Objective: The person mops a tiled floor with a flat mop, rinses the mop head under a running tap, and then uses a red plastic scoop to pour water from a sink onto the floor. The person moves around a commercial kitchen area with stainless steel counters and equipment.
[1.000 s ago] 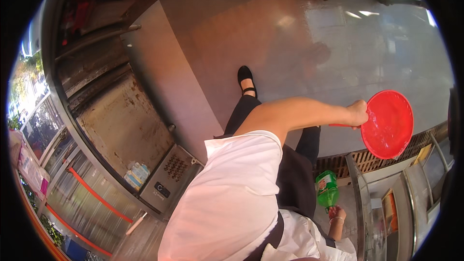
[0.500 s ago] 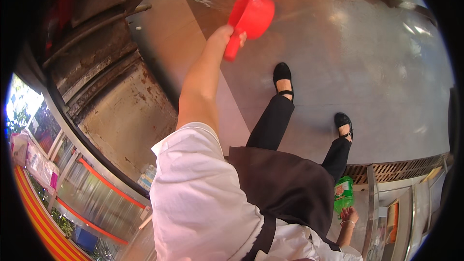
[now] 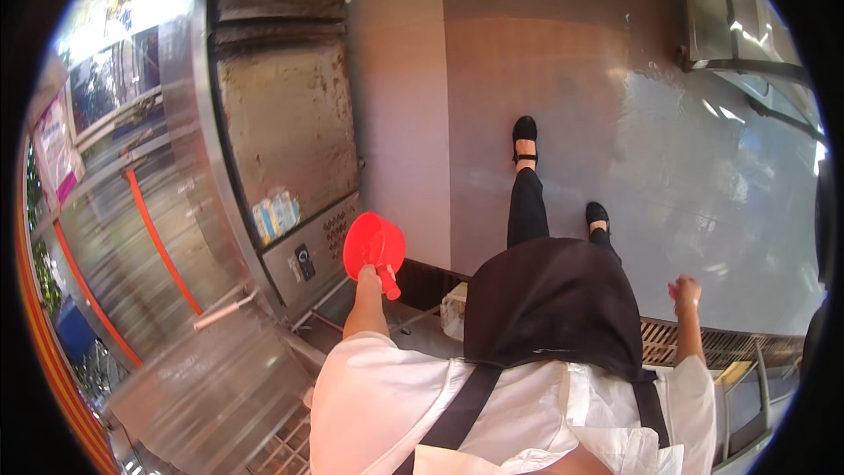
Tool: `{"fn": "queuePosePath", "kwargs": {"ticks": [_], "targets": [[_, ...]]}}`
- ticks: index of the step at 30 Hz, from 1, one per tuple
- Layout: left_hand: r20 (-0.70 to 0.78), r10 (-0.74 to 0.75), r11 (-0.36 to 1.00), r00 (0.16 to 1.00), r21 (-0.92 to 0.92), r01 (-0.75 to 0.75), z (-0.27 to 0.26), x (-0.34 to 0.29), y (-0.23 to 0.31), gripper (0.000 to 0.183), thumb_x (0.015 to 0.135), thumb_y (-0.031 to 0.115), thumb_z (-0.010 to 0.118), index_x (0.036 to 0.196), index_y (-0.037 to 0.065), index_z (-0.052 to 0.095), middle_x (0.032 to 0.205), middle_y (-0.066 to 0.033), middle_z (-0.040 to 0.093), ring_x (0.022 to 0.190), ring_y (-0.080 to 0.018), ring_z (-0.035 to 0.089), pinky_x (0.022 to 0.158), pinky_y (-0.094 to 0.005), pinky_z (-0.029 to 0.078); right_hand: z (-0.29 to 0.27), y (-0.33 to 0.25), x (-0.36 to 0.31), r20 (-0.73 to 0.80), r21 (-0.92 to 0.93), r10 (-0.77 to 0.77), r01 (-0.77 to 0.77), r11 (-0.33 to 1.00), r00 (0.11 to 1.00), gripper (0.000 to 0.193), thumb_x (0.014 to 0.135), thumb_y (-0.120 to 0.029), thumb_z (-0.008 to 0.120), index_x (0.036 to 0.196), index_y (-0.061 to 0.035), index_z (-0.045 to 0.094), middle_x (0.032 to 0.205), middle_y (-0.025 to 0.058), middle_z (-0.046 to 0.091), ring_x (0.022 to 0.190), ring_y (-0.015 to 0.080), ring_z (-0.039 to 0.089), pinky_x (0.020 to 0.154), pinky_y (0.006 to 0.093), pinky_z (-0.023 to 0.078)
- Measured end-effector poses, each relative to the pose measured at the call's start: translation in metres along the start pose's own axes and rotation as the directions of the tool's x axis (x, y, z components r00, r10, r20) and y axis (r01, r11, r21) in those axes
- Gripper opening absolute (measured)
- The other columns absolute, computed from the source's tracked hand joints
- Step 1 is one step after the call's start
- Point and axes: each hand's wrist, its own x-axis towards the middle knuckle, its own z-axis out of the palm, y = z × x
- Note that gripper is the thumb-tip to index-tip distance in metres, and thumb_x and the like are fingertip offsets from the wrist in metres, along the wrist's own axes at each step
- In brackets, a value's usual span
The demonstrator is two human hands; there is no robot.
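In my left hand [image 3: 374,274] is a red plastic water dipper [image 3: 373,242], gripped by its short handle. The dipper's round cup is tilted, with its open side showing. It hangs beside the metal cabinet [image 3: 325,242], at the left of my dark apron [image 3: 554,303]. My right hand [image 3: 687,292] is out at the right, over the grey floor and away from my body. Its fingers are curled, with a small pinkish patch at their tips; whether that is a held thing is too small to tell.
A worn metal panel [image 3: 286,123] and metal counter stand on the left, with a slatted drain grate [image 3: 677,343] at the lower right. A glossy, wet-looking patch [image 3: 655,105] lies on the floor [image 3: 563,62]. A white container [image 3: 454,310] sits by my apron.
My left hand has drawn the dipper back from far ahead, where water was splashing, to near the cabinet. My right hand has moved outward; the green bottle beside it is out of sight.
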Motion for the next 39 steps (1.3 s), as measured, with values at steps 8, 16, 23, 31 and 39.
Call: {"fn": "queuePosePath", "kwargs": {"ticks": [8, 16, 23, 31, 39], "targets": [[0.315, 0.368, 0.827, 0.875, -0.541, -0.153, -0.207, -0.097, -0.058, 0.022, 0.070, 0.021, 0.053, 0.085, 0.004, 0.051, 0.066, -0.0164, 0.055, 0.053, -0.0295, 0.054, 0.045, -0.0399, 0.043, 0.059, -0.140, -0.048, 0.231, -0.297, -0.223, 0.287, 0.911, 0.947, 0.013, 0.081, -0.010, 0.052, 0.087, 0.0006, 0.056, 0.075, 0.0097, 0.059, 0.061, 0.0238, 0.064, 0.044, 0.0294, 0.049], [-0.027, 0.374, 0.668, 0.927, -0.685, -0.290, -0.432, -0.123, -0.121, 0.012, 0.079, 0.008, 0.046, 0.085, 0.000, 0.051, 0.065, -0.0142, 0.056, 0.050, -0.0261, 0.054, 0.045, -0.0373, 0.046, 0.125, -0.126, -0.105, 0.400, -0.539, -0.122, 0.341, 0.770, 0.908, 0.008, 0.085, -0.012, 0.051, 0.082, -0.0050, 0.051, 0.070, 0.0067, 0.055, 0.060, 0.0260, 0.063, 0.043, 0.0332, 0.049], [-0.777, 0.285, 0.889, 0.562, 0.433, 0.149, -0.640, -0.023, -0.232, 0.092, 0.080, 0.022, 0.059, 0.138, -0.011, -0.005, 0.106, -0.0250, 0.061, 0.095, -0.0368, 0.063, 0.083, -0.0430, 0.050, 0.180, -0.039, -0.185, 0.417, -0.681, -0.198, 0.449, 0.579, 0.887, 0.009, 0.086, -0.012, 0.048, 0.080, -0.0060, 0.051, 0.066, 0.0094, 0.051, 0.049, 0.0258, 0.055, 0.043, 0.0356, 0.050], [-0.718, 0.121, 0.875, 0.685, 0.403, 0.268, -0.655, 0.124, -0.275, 0.073, 0.086, 0.016, 0.049, 0.138, -0.006, 0.005, 0.104, -0.0227, 0.062, 0.089, -0.0345, 0.065, 0.075, -0.0444, 0.053, 0.255, 0.070, -0.328, 0.615, -0.666, -0.196, 0.636, 0.390, 0.764, 0.022, 0.083, -0.013, 0.055, 0.101, -0.0015, 0.055, 0.083, 0.0121, 0.059, 0.063, 0.0265, 0.065, 0.043, 0.0319, 0.050], [0.340, -0.096, 0.535, 0.936, -0.775, 0.336, -0.666, 0.167, -0.280, 0.016, 0.079, 0.008, 0.043, 0.091, -0.003, 0.044, 0.077, -0.0139, 0.055, 0.061, -0.0229, 0.057, 0.055, -0.0369, 0.048, 0.264, 0.105, -0.379, 0.648, -0.679, -0.174, 0.666, 0.309, 0.742, 0.025, 0.083, -0.014, 0.054, 0.106, -0.0034, 0.055, 0.084, 0.0101, 0.060, 0.062, 0.0239, 0.064, 0.044, 0.0305, 0.049]]}}
